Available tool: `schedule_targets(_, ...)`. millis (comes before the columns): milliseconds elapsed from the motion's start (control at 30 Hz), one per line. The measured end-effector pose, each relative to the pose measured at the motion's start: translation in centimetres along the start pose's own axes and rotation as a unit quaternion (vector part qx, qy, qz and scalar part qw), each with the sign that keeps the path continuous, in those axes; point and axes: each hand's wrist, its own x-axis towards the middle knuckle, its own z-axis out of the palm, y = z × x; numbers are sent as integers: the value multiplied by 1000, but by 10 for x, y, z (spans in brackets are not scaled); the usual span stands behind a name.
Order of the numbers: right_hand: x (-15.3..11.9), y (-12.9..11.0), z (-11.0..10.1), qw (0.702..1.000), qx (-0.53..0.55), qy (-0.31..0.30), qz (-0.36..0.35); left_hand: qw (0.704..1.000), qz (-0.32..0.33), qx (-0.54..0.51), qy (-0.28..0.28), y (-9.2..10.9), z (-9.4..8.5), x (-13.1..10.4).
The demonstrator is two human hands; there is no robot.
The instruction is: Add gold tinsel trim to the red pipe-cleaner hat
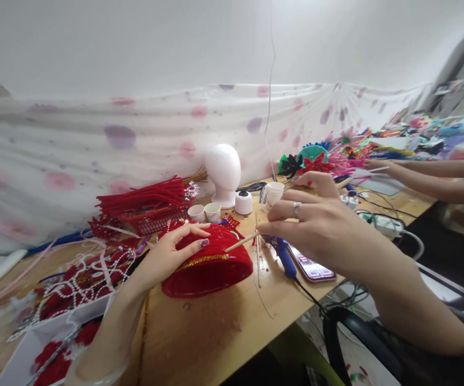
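Resting tilted on the wooden table [200,332], one red cap [216,271] is shown with its opening toward the viewer. Over its upper side the left hand [178,246] is laid, half open; between the fingertips of the right hand [316,225] one pale stick [240,242] is pinched, its tip at the cap's side. Beyond are seen one white model head [223,169], one white jar [243,203], two paper cups [212,213] side by side and one cup stack [274,193]. One blue glue gun [285,257], partly covered by the right hand, is set beside one phone [312,265]. At left, red stems [143,195] are heaped on a basket [155,217]; at right, a co-worker's two forearms [436,177] are extended. The cap's velvety red surface is edged by a glittering gold band [200,261]; its interior is darker.
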Motion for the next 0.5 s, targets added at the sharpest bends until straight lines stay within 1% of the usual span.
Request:
schedule_targets(100,-3,-1,2,1000,0,1,-2,1000,2,7,1,0,-1,-1)
schedule_targets(167,-4,-3,6,1000,8,-5,-13,1000,1,6,1,0,-1,-1)
schedule_targets(233,-5,-3,11,1000,12,-12,-10,1000,-1,4,1,0,-1,-1)
schedule_targets(300,-6,-2,15,999,17,-27,-2,1000,-2,5,-1,1,-2,-1)
schedule_targets(367,-9,0,19,998,41,-57,-1,1000,-7,4,-3,1,-3,-1)
schedule_targets(433,-17,0,21,991,90,-93,20,1000,-14,0,-4,1,-3,-1)
schedule_targets(500,-30,-3,24,979,151,-115,73,1000,-17,-1,-2,1,-3,-1)
